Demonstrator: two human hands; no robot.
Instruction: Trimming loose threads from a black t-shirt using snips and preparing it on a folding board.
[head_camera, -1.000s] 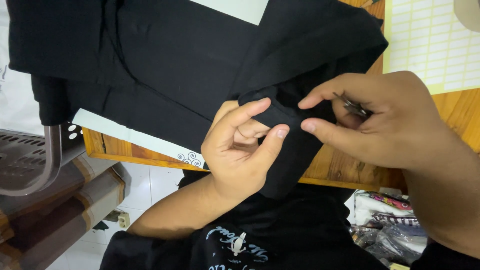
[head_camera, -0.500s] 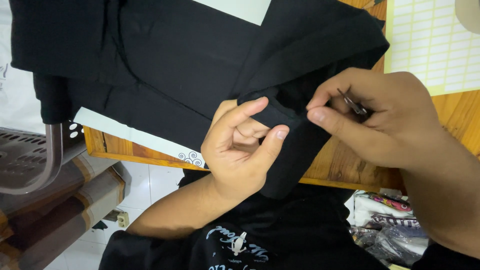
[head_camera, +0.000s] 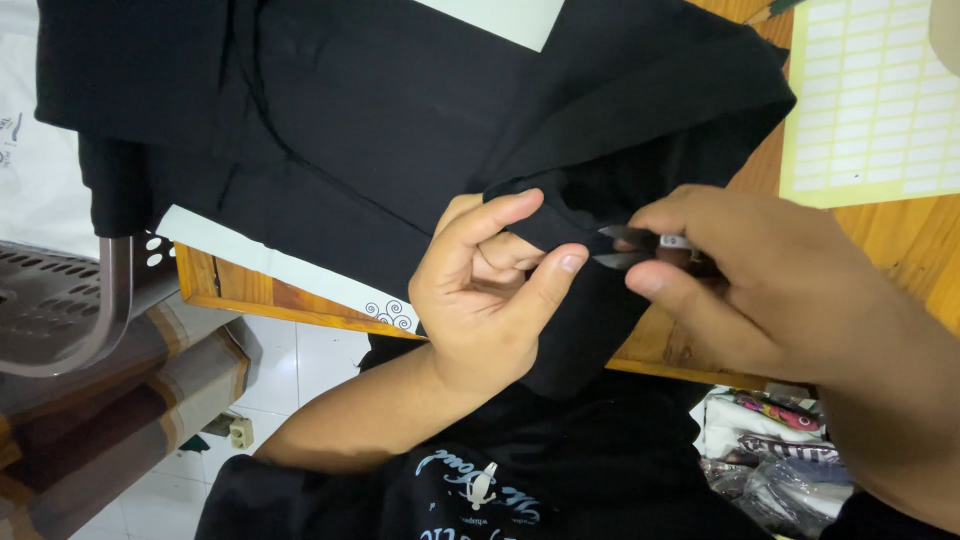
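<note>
Two hands meet at the wooden table's (head_camera: 690, 350) front edge — the left hand (head_camera: 490, 285) pinching a fold of black garment (head_camera: 400, 120), the right hand (head_camera: 770, 290) gripping thread snips (head_camera: 625, 248), blades parted, pointing leftward at that fold.

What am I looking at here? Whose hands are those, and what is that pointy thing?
The camera sits on a person's head and looks down, so you see that person's own two hands from above. The left hand pinches a fold of black cloth between thumb and fingers. The right hand holds small metal snips, a little cutting tool; their two pointed blades stand slightly apart, right beside the pinched fold. The cloth lies spread over a wooden table. On the table there is also a pale yellow sheet of small white stickers. To the left, lower down, stands a grey plastic basket, and a heap of folded printed fabric lies at the bottom right.
</note>
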